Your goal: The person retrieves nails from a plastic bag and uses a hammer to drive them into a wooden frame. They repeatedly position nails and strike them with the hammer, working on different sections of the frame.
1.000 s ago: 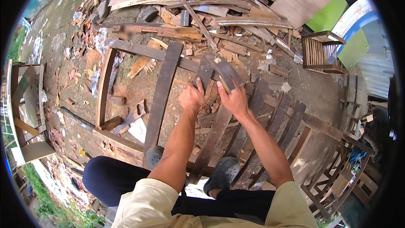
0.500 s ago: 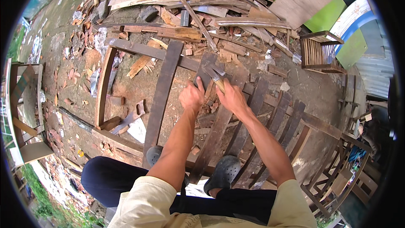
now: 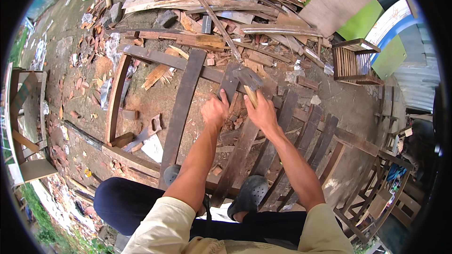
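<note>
My right hand (image 3: pixel 262 114) is closed round the wooden handle of a hammer (image 3: pixel 248 78). The hammer's dark metal head lies over or just above the far end of a short dark wooden slat (image 3: pixel 229 81). My left hand (image 3: pixel 215 110) grips the edge of that slat, thumb stretched along its top. The slat crosses the far rail of a wooden frame (image 3: pixel 162 58). To the left, a longer dark slat (image 3: pixel 181 117) spans the same frame; several more run across it on the right. Whether a nail stands under the hammer cannot be made out.
A handsaw (image 3: pixel 145 134) lies on the ground inside the frame. Scrap boards (image 3: pixel 207 3) are heaped beyond it. A slatted wooden crate (image 3: pixel 355 62) stands at the far right, and wooden furniture frames (image 3: pixel 376 197) at the near right. My shoe (image 3: pixel 250 193) rests among the slats.
The hammer has turned in my right hand, its head now lying broader over the slat and slightly to the right. My left hand keeps its grip almost unmoved.
</note>
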Available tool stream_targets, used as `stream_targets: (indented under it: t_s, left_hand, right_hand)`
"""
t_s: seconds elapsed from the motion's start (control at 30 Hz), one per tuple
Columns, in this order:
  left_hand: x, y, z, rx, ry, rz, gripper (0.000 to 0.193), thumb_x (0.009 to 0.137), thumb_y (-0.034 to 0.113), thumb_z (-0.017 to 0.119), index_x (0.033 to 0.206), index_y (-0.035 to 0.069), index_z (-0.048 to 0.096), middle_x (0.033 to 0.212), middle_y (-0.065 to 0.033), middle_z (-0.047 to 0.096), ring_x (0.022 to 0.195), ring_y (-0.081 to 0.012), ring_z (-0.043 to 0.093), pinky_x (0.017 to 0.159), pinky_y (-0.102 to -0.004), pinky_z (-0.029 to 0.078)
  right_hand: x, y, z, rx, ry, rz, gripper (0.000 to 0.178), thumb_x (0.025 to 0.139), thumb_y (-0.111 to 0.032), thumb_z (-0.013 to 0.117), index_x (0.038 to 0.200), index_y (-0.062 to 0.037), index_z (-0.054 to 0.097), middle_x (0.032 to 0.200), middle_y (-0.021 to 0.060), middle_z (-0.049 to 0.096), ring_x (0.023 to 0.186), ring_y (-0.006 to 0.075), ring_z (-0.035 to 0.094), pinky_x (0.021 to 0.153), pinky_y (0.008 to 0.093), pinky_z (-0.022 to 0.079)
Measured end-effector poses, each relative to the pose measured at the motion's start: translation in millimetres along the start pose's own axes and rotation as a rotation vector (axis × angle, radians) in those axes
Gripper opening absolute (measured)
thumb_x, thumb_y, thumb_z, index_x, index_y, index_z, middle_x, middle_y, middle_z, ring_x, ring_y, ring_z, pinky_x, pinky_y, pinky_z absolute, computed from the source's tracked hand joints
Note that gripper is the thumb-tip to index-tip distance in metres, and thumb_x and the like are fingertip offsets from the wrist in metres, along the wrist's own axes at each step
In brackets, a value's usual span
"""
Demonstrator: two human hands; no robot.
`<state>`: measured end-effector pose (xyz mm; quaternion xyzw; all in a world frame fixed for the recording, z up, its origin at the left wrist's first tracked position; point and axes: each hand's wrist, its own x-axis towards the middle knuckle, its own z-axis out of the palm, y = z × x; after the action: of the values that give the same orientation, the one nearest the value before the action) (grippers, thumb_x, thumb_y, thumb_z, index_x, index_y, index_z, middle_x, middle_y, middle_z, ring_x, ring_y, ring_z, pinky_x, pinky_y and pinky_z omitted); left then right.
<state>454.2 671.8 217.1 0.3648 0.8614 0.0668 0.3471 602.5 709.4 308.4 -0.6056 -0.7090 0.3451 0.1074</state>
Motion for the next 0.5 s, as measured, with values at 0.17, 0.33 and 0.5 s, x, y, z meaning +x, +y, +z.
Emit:
stream_targets:
  t_s: [0.17, 0.33, 0.5]
  left_hand:
    - [1, -12, 1, -0.066, -0.018, 0.105, 0.064, 0.102, 0.055, 0.032, 0.111, 0.000, 0.063, 0.092, -0.0328, 0.069, 0.093, -0.0495, 0.068, 0.086, -0.0536, 0.052]
    - [-20, -35, 10, 0.007, -0.018, 0.060, 0.041, 0.097, 0.036, 0.047, 0.109, 0.000, 0.062, 0.095, -0.0296, 0.071, 0.095, -0.0455, 0.069, 0.088, -0.0519, 0.053]
    - [-17, -43, 18, 0.028, -0.025, 0.133, 0.033, 0.081, 0.017, 0.063, 0.110, 0.001, 0.061, 0.092, -0.0270, 0.071, 0.092, -0.0439, 0.069, 0.087, -0.0512, 0.053]
  right_hand:
    - [-14, 25, 8, -0.056, 0.077, -0.235, 0.032, 0.093, -0.029, 0.066, 0.101, 0.0005, 0.057, 0.069, 0.0232, 0.067, 0.063, 0.0433, 0.068, 0.052, 0.0470, 0.052]
    - [-22, 30, 8, -0.248, -0.036, -0.382, 0.039, 0.085, -0.027, 0.078, 0.108, -0.0031, 0.058, 0.080, 0.0182, 0.070, 0.069, 0.0363, 0.071, 0.056, 0.0427, 0.056]
    - [-4, 42, 15, -0.272, -0.044, -0.525, 0.043, 0.081, -0.033, 0.082, 0.099, -0.0029, 0.057, 0.084, 0.0160, 0.071, 0.069, 0.0356, 0.071, 0.055, 0.0430, 0.056]
